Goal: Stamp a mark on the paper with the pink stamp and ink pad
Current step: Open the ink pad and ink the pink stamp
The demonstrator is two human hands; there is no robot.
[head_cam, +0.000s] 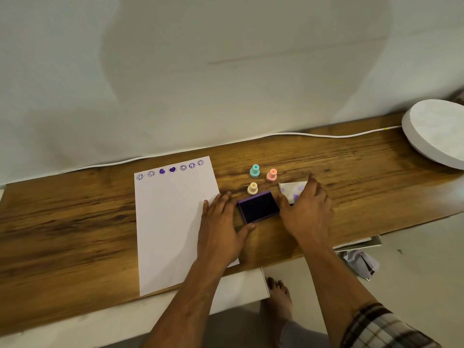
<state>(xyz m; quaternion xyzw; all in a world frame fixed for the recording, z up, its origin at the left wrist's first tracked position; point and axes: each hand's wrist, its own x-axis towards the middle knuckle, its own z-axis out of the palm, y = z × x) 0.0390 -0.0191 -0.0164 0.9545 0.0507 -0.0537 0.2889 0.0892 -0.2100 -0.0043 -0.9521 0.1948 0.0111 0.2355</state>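
The pink stamp (271, 175) stands upright on the wooden table (75, 222), apart from both hands. In front of it lies the purple ink pad (258, 207), uncovered, its dark face up. A white paper sheet (170, 222) lies to the left, with a row of purple stamped marks (172, 169) along its far edge. My left hand (221, 227) lies flat on the sheet's right edge, thumb touching the pad's near corner. My right hand (306, 212) is spread over a white, purple-stained piece (291, 189) right of the pad, thumb against the pad's side.
A teal stamp (255, 171) and a yellow stamp (252, 188) stand near the pink one. A white round disc (437, 131) sits at the table's far right, and a white cable (301, 134) runs along the wall. Papers (359, 259) lie on the floor below the right edge.
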